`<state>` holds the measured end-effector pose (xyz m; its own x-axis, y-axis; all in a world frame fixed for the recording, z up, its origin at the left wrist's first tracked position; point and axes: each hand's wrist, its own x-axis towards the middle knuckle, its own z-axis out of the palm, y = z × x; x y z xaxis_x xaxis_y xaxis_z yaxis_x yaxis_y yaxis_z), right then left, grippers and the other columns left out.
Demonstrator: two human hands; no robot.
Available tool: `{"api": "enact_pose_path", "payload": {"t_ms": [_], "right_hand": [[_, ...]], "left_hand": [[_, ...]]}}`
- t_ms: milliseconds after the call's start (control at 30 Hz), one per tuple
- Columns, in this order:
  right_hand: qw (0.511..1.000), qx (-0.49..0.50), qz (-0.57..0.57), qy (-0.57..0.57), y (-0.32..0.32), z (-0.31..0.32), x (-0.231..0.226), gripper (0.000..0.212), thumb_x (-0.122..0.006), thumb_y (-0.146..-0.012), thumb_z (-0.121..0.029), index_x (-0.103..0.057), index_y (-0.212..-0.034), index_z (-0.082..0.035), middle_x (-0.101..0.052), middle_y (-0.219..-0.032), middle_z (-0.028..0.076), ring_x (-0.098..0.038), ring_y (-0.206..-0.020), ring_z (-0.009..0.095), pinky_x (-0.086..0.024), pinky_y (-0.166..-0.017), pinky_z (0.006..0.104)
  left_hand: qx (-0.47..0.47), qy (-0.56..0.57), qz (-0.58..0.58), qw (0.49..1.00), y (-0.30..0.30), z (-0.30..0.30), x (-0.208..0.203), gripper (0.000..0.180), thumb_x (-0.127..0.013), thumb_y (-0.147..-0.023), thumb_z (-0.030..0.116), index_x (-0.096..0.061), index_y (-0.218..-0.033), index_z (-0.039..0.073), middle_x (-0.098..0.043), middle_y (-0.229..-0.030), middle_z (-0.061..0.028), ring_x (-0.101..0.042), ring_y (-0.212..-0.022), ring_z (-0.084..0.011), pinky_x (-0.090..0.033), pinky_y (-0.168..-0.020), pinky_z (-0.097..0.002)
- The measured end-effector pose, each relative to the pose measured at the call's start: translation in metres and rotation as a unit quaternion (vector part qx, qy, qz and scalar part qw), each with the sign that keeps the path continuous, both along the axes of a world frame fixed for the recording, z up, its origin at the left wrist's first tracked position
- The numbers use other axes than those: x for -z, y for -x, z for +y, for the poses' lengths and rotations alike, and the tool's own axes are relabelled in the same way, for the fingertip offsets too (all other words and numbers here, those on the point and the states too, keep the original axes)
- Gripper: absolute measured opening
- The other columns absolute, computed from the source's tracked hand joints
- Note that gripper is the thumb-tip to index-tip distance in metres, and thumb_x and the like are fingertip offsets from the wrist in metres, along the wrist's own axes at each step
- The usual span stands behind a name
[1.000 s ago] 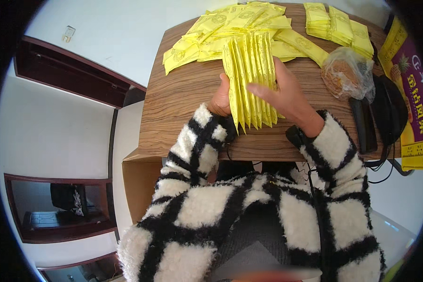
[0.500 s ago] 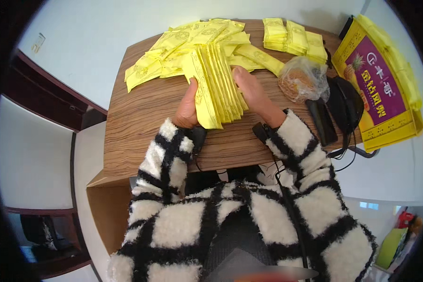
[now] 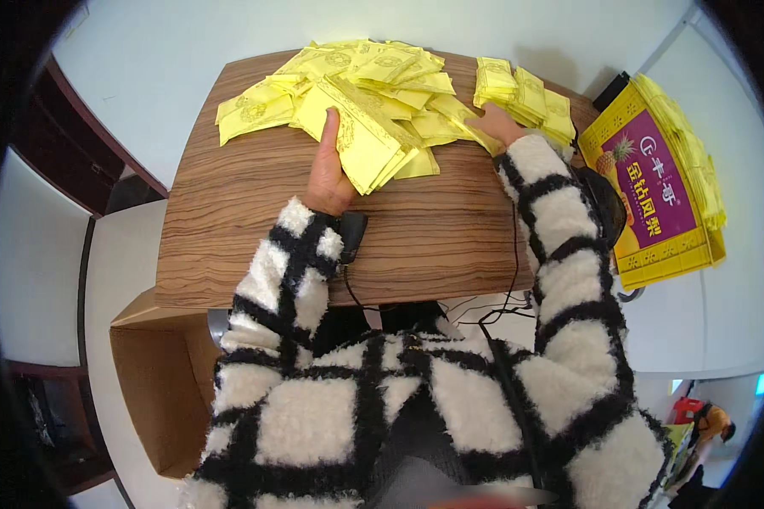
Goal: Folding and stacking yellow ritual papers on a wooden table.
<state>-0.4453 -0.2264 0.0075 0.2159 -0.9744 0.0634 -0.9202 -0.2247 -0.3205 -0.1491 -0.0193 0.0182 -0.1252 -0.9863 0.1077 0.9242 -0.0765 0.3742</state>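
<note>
My left hand (image 3: 329, 174) grips a stack of flat yellow paper packets (image 3: 367, 151) with brown print, its thumb lying across the top one. The stack is tilted and slightly fanned at its lower right end. Behind it spreads a loose pile of the same yellow packets (image 3: 339, 61) along the table's far side. To the right, my right hand (image 3: 498, 127) is closed at the right end of a single yellow packet (image 3: 454, 110) on the pile's edge. Its fingertips are partly hidden. Just beyond that hand lie neat bundles of yellow packets (image 3: 528, 93).
The wood-grain table (image 3: 433, 246) fills the middle. At its right stands a yellow and purple carton (image 3: 654, 187) with more yellow packets on top. A black object (image 3: 604, 204) is partly behind my right sleeve. An open cardboard box (image 3: 161, 382) is at the lower left.
My right hand has left the held stack and reached right to a packet by the pile. The stack, now in my left hand alone, tipped over from standing on edge and shows fewer packets.
</note>
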Motion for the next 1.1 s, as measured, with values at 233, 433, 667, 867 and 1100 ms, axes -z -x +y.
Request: {"api": "enact_pose_path", "payload": {"t_ms": [233, 433, 667, 867, 1100], "right_hand": [[0.994, -0.098, -0.018, -0.041, -0.041, 0.012, -0.025, 0.068, -0.077, -0.074, -0.044, -0.061, -0.116, 0.008, -0.065, -0.113, 0.026, -0.062, -0.104, 0.033, -0.048, -0.086, 0.0377], [0.989, -0.129, -0.025, -0.062, -0.024, 0.005, -0.025, 0.055, -0.077, -0.076, -0.041, -0.066, -0.107, 0.003, -0.069, -0.099, 0.018, -0.065, -0.092, 0.027, -0.049, -0.080, 0.0385], [0.977, -0.105, -0.178, 0.046, -0.039, 0.037, -0.057, 0.036, -0.070, -0.084, -0.033, -0.067, -0.091, 0.002, -0.067, -0.082, 0.014, -0.064, -0.073, 0.025, -0.050, -0.068, 0.0367], [0.946, -0.168, -0.274, 0.034, -0.088, 0.110, -0.084, 0.029, -0.063, -0.091, -0.027, -0.063, -0.093, 0.002, -0.065, -0.078, 0.013, -0.060, -0.068, 0.022, -0.047, -0.064, 0.0364], [0.937, -0.239, -0.183, 0.177, -0.140, 0.152, -0.080, 0.027, -0.056, -0.096, -0.024, -0.056, -0.088, 0.002, -0.056, -0.071, 0.016, -0.053, -0.061, 0.026, -0.043, -0.060, 0.0366]], "left_hand": [[-0.010, -0.004, 0.020, 1.000, -0.018, 0.010, 0.003, 0.060, -0.056, -0.097, 0.044, -0.043, -0.140, 0.005, -0.055, -0.135, -0.0126, -0.058, -0.118, -0.0277, -0.050, -0.100, -0.0438], [0.009, -0.001, 0.020, 1.000, -0.009, 0.005, 0.000, 0.057, -0.057, -0.097, 0.041, -0.044, -0.139, 0.005, -0.056, -0.134, -0.0128, -0.058, -0.118, -0.0273, -0.050, -0.100, -0.0431], [0.042, 0.004, 0.028, 0.999, -0.014, 0.011, 0.005, 0.054, -0.057, -0.098, 0.037, -0.044, -0.139, 0.005, -0.055, -0.134, -0.0138, -0.057, -0.119, -0.0275, -0.050, -0.100, -0.0435], [0.085, 0.044, 0.046, 0.994, -0.012, 0.014, 0.007, 0.053, -0.055, -0.099, 0.035, -0.042, -0.140, 0.005, -0.054, -0.136, -0.0146, -0.057, -0.120, -0.0278, -0.049, -0.101, -0.0454], [0.086, 0.075, 0.073, 0.991, -0.015, 0.012, 0.010, 0.054, -0.054, -0.099, 0.036, -0.040, -0.142, 0.005, -0.054, -0.136, -0.0147, -0.057, -0.120, -0.0277, -0.048, -0.102, -0.0458]]}}
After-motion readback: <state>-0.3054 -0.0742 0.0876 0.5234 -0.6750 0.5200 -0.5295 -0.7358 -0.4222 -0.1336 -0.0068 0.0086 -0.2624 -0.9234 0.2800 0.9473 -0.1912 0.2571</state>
